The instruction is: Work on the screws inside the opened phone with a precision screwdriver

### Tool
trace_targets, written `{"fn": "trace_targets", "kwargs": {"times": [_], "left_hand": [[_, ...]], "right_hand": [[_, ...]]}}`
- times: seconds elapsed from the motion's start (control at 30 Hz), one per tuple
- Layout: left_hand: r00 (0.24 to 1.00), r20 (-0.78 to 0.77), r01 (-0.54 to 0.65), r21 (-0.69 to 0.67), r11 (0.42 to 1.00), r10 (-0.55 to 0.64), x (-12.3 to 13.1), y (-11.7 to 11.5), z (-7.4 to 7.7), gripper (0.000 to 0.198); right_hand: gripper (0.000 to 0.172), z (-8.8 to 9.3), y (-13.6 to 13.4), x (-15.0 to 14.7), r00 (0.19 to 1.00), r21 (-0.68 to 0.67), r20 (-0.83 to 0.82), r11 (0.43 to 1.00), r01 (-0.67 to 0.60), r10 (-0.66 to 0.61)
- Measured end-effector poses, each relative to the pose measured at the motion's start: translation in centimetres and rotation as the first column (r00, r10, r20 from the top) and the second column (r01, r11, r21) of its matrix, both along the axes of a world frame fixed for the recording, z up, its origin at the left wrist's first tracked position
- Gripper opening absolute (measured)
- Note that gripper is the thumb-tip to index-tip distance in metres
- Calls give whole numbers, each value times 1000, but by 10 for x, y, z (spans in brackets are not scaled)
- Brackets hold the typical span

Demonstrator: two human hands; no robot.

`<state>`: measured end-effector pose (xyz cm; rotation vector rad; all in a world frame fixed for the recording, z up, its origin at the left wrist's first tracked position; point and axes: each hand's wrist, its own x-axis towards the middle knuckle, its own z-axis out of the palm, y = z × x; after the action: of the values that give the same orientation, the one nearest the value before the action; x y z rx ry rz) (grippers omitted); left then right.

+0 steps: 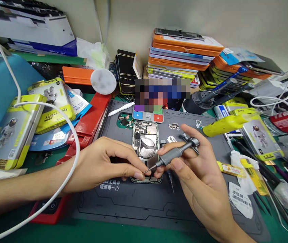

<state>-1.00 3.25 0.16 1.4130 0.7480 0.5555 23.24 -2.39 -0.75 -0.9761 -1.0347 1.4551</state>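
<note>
My right hand (197, 172) is closed around the dark grey handle of a precision screwdriver (170, 157), its shaft pointing down to the left. The thumb and index finger of my left hand (113, 162) pinch together at the screwdriver's tip. Whether a tiny part sits between those fingertips is hidden. Beneath both hands lies an opened phone (146, 135), its inside showing a round silver coil and dark boards. My fingers cover part of its lower end. A second screwdriver (170, 180) lies on the grey work mat (139, 209), just right of the phone.
Red clamp-like equipment (90, 118) stands left of the mat, with yellow battery boxes (12, 131) beyond. A white cable (74, 145) loops across my left forearm. On the right are a yellow bottle (225, 125), a dark screwdriver holder (197, 103) and tweezers. Stacked orange cases (184, 44) line the back.
</note>
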Motion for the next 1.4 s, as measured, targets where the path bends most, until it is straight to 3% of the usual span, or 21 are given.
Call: {"fn": "trace_targets", "kwargs": {"times": [1.4], "left_hand": [[1000, -5, 20, -53, 998, -20, -2, -2, -3, 10]], "right_hand": [[49, 0, 1, -1, 999, -47, 22, 998, 48, -47]]}}
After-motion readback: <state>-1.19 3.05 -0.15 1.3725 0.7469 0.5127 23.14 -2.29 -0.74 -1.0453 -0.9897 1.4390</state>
